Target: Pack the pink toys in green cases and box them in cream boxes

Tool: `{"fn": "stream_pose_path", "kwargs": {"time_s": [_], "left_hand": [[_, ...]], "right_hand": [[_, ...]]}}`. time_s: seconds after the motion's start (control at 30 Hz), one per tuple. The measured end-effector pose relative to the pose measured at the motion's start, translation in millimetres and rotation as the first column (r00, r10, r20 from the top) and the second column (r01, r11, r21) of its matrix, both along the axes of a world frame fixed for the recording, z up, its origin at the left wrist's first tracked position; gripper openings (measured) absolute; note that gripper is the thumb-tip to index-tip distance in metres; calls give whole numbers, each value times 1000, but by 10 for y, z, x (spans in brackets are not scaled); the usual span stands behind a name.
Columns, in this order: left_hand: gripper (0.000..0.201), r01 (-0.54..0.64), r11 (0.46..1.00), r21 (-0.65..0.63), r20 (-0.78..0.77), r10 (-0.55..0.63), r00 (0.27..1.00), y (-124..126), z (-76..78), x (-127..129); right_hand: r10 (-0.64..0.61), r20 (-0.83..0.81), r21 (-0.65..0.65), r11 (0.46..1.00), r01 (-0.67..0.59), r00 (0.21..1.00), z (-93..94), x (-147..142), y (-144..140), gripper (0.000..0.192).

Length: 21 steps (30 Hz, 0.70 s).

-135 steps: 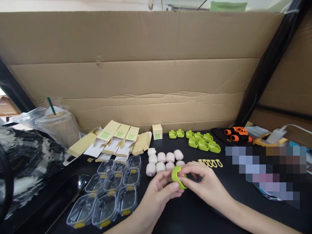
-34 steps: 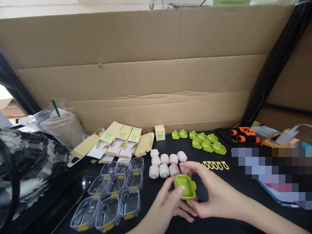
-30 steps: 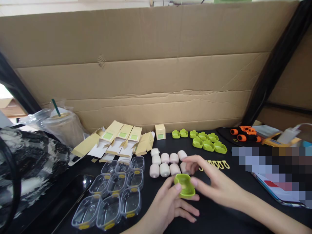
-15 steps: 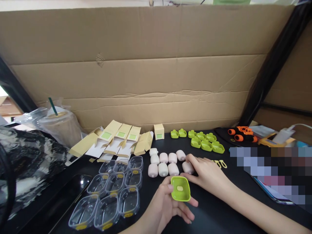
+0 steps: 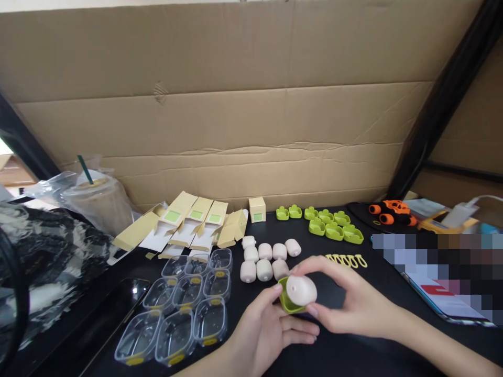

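Observation:
My left hand (image 5: 259, 330) holds a small green square cup (image 5: 286, 303) between thumb and fingers, its hollow side facing up. In my right hand (image 5: 356, 301), a pale pink rounded block (image 5: 302, 291) is pinched between thumb and fingers. The block is tilted over the cup and covers most of it; I cannot tell how far inside it sits. Just beyond my hands stand several similar pink and white rounded blocks (image 5: 264, 270) in rows. Several yellow loops (image 5: 348, 261) lie in a row behind my right hand.
Several clear plastic cups (image 5: 175, 335) stand at left. Opened cartons (image 5: 200, 214), a closed small box (image 5: 257, 209) and more green cups (image 5: 334, 230) are farther back. A dark phone (image 5: 113, 309), bagged drink (image 5: 98, 201), orange toy vehicle (image 5: 395, 209) and lit phone (image 5: 440, 293) flank them.
My right hand has picked up the rightmost pink block from the front row and brought it toward me, over the green cup. My left hand still holds the cup.

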<state>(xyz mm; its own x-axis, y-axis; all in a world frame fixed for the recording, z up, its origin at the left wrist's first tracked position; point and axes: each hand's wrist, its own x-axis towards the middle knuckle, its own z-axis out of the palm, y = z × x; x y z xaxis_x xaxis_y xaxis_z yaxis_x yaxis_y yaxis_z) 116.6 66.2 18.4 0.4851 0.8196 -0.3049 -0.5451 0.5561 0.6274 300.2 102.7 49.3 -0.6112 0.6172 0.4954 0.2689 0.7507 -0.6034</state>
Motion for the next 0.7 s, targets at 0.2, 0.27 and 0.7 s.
{"fn": "stream_pose_path", "kwargs": {"time_s": [0.2, 0.27, 0.7], "left_hand": [[57, 4, 999, -39, -19, -5, 1000, 5, -10, 2], [57, 5, 999, -43, -8, -6, 1000, 5, -26, -9], [56, 97, 995, 0, 41, -96, 995, 14, -96, -27]], "right_hand": [[-8, 105, 124, 992, -5, 994, -96, -63, -19, 44], [-11, 103, 145, 989, -4, 995, -110, -72, -28, 44], [-45, 69, 194, 981, 30, 997, -142, -105, -47, 39]]}}
